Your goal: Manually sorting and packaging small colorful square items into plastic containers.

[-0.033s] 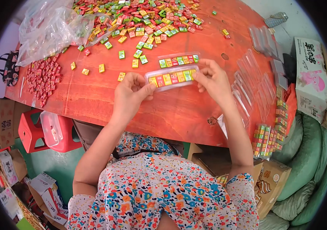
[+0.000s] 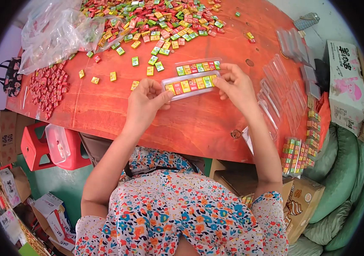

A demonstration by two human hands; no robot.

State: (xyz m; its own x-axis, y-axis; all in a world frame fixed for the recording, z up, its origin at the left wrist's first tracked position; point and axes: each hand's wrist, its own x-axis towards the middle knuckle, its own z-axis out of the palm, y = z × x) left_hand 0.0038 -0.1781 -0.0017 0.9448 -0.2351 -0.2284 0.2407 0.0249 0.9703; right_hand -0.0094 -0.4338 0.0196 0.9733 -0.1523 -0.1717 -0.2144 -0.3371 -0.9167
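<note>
A narrow clear plastic tray (image 2: 189, 96) is held level above the red table, with a row of small yellow, red and green boxes (image 2: 190, 85) in it. My left hand (image 2: 145, 100) pinches its left end between thumb and fingers. At the other end, my right hand (image 2: 234, 87) grips the rim, its thumb by the last green and yellow boxes. Just beyond lies a second row of little boxes (image 2: 199, 67) in clear plastic. Whether the two plastic pieces are joined, I cannot tell.
A big heap of small coloured boxes (image 2: 165, 25) covers the far table, beside a clear plastic bag (image 2: 56, 36). Red pieces (image 2: 47, 89) are piled at left. Empty clear trays (image 2: 271, 91) lie at right, near filled packs (image 2: 295, 155). A red stool (image 2: 37, 145) stands below left.
</note>
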